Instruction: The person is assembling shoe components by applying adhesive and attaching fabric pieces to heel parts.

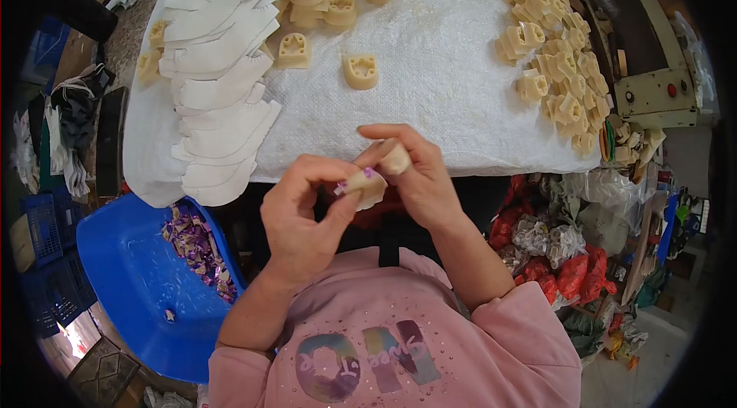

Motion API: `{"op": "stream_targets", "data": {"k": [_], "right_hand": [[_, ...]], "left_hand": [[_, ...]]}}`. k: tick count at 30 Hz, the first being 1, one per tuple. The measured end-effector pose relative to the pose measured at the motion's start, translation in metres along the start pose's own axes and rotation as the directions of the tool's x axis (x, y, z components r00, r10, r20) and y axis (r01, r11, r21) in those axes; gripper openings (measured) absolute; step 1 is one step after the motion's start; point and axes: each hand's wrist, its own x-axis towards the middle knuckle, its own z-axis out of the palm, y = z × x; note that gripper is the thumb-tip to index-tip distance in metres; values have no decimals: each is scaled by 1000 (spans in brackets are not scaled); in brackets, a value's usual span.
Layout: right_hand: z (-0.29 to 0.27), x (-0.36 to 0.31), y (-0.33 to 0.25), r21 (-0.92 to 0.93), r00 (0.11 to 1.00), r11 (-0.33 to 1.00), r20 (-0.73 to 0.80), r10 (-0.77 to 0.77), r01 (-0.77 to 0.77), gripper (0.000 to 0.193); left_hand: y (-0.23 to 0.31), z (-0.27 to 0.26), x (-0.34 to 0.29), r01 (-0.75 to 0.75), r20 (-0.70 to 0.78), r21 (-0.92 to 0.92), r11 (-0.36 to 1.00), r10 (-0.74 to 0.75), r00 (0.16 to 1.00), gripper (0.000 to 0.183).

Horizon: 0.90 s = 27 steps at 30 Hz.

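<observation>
In front of my chest, just off the table's near edge, my two hands are close together. My left hand [303, 204] pinches a small, thin cream piece with purple patches [367, 187] between thumb and fingers. My right hand [418, 178] grips a cream moulded block [396, 160], apparently a shoe heel, with its forefinger stretched past it. Farther up, two similar heel blocks, one upright on the cloth [360, 72] and another left of it [294, 51], lie on the white woven cover [430, 101].
Overlapping white cut pieces [223, 109] run down the table's left side. Heaps of cream blocks lie at the right [568, 78] and far edge. A blue basin [130, 277] at lower left holds purple-and-gold scraps [201, 251]. Red and clear plastic bags [572, 274] crowd the right.
</observation>
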Motion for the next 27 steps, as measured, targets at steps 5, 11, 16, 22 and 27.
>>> {"op": "stream_targets", "data": {"k": [5,11,16,22,27], "right_hand": [[-7,2,-5,-106,939,946,194,-283,307,21],[9,-2,-6,-497,869,747,28,-495,442,15],[10,0,-14,-132,975,967,10,-220,220,12],[7,-2,-14,-526,845,701,69,-530,482,10],[-7,-4,-15,52,927,928,58,-371,368,29]], "left_hand": [[-4,-3,2,208,-59,-291,934,-235,970,14],[-9,6,0,173,-73,-305,936,-204,976,14],[-5,2,4,180,-51,-229,957,-196,979,13],[1,0,6,-94,-11,338,937,104,995,12],[-4,-6,6,-133,64,249,959,121,991,12]]}}
